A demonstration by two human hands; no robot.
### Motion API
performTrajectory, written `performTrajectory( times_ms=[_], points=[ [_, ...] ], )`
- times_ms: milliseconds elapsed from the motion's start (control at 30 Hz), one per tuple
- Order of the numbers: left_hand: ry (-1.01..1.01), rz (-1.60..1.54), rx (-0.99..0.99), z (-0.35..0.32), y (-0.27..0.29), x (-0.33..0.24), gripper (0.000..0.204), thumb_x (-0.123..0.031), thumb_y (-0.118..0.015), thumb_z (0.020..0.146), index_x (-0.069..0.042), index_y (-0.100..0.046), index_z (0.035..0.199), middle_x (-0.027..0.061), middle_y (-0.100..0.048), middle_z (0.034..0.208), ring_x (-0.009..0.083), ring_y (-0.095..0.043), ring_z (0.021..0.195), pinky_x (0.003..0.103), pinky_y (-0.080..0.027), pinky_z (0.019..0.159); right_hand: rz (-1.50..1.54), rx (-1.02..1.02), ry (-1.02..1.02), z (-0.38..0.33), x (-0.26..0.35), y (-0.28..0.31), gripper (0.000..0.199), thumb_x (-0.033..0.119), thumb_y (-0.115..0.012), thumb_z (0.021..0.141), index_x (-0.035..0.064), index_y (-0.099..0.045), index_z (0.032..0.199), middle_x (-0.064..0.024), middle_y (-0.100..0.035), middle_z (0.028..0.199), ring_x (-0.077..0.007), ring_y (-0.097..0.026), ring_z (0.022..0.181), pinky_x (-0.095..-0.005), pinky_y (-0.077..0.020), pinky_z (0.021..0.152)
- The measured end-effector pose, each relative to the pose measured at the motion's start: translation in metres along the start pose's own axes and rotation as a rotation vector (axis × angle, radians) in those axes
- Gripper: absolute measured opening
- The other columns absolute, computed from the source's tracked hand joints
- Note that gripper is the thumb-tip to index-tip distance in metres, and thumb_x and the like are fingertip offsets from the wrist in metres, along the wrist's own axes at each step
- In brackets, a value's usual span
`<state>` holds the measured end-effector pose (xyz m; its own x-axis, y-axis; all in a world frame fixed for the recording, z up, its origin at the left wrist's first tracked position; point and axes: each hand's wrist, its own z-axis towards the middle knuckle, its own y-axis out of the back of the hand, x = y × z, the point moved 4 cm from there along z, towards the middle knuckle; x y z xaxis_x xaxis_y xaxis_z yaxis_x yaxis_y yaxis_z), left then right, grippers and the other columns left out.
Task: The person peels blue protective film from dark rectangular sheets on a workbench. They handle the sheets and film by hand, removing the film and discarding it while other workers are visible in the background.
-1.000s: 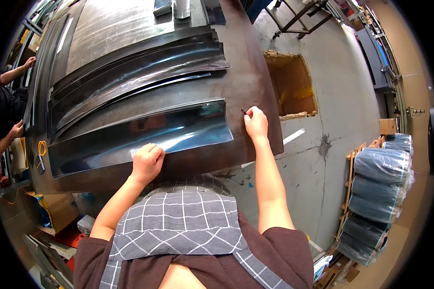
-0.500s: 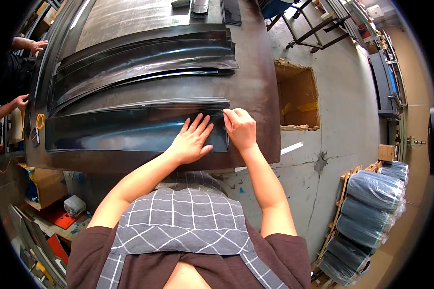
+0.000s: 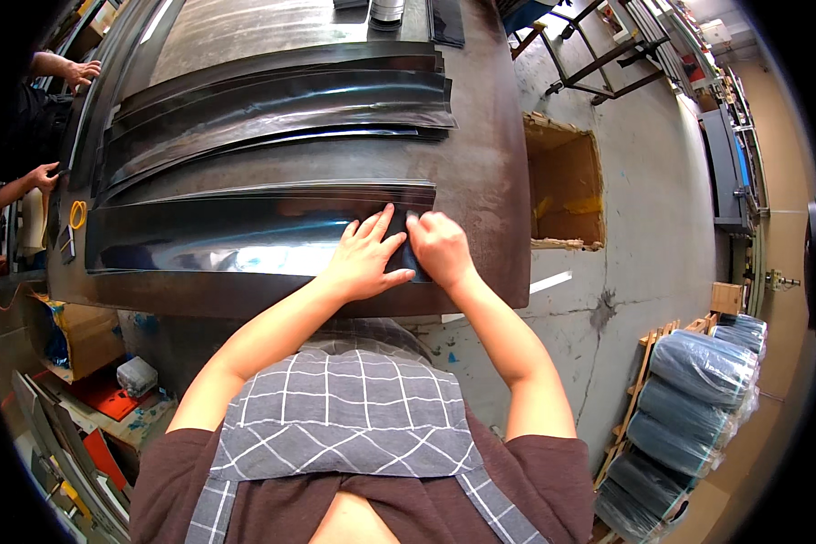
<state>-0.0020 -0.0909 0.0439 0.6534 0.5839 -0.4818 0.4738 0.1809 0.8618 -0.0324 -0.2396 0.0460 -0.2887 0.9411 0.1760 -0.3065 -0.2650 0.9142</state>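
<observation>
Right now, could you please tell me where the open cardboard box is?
The open cardboard box is on the grey floor in the head view's right half, just beyond the right edge of the dark table and right of the right hand.

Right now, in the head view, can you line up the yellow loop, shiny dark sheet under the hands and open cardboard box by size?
1. Shiny dark sheet
2. Open cardboard box
3. Yellow loop

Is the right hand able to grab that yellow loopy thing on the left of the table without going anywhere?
Probably not: the yellow loopy thing lies past the far end of the long dark sheet, and the left hand is between it and the right hand.
</observation>
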Motion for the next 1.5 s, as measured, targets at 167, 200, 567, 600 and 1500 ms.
performTrajectory(
  times_ms=[167,200,567,600,1500],
  points=[
    [0.009,-0.011,-0.025,0.001,0.004,0.001,0.058,-0.053,-0.059,0.09,-0.014,-0.059,0.133,0.0218,-0.023,0.159,0.0353,-0.034,0.141,0.052,-0.028,0.113,0.084,-0.083,-0.117,0.013,-0.001,0.02,0.007,0.01,-0.067,0.08,0.0106,-0.066,0.087,-0.0054,-0.057,0.075,-0.0241,-0.061,0.073,-0.0355,-0.0532,0.064],
    [0.005,-0.017,-0.028,0.002,0.004,0.001,0.055,-0.051,-0.059,0.091,-0.014,-0.06,0.131,0.0208,-0.024,0.159,0.0351,-0.034,0.14,0.052,-0.029,0.112,0.078,-0.133,-0.139,0.012,-0.006,0.017,0.008,0.01,-0.068,0.08,0.0104,-0.067,0.088,-0.0059,-0.056,0.074,-0.0244,-0.061,0.073,-0.0356,-0.053,0.064],
    [-0.153,0.01,-0.022,0.009,-0.013,0.003,0.046,-0.018,-0.06,0.087,0.002,-0.056,0.128,0.014,-0.05,0.135,0.0334,-0.043,0.128,0.045,-0.038,0.106,0.207,0.038,-0.002,0.002,0.006,0.019,0.008,0.009,-0.071,0.08,0.007,-0.073,0.088,-0.0066,-0.064,0.083,-0.0278,-0.062,0.084,-0.0361,-0.053,0.074],
    [-0.163,-0.002,-0.026,0.009,-0.012,0.003,0.045,-0.017,-0.06,0.087,0.002,-0.055,0.128,0.0148,-0.05,0.135,0.0341,-0.043,0.127,0.045,-0.038,0.106,0.292,-0.03,-0.106,0.002,0.0,0.019,0.008,0.009,-0.07,0.081,0.0064,-0.072,0.089,-0.0075,-0.065,0.084,-0.0278,-0.063,0.083,-0.0353,-0.0533,0.074],
    [-0.121,0.171,-0.123,0.009,-0.013,0.01,0.05,-0.006,-0.051,0.084,-0.001,-0.053,0.134,0.0137,-0.038,0.153,0.0304,-0.064,0.092,0.039,-0.058,0.078,0.006,-0.213,-0.193,0.001,-0.006,0.014,0.014,0.016,-0.069,0.084,0.0129,-0.071,0.098,-0.0051,-0.06,0.078,-0.0237,-0.062,0.074,-0.0359,-0.0521,0.064]
  ],
)
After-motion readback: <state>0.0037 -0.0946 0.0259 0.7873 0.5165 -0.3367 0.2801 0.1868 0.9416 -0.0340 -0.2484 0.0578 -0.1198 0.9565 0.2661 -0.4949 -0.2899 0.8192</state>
